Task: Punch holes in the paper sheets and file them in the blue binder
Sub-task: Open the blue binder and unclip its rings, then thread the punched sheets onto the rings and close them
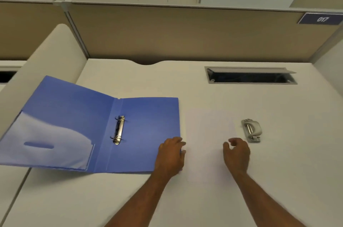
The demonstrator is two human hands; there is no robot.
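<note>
Two loosely spread hands flank one paper sheet [207,145], one binder [144,134], one punch [251,130].

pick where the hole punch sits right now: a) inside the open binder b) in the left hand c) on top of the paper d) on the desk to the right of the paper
d: the hole punch rests on the desk just right of the paper sheets, beyond the right hand, untouched by either hand and apart from the open blue binder.
</note>
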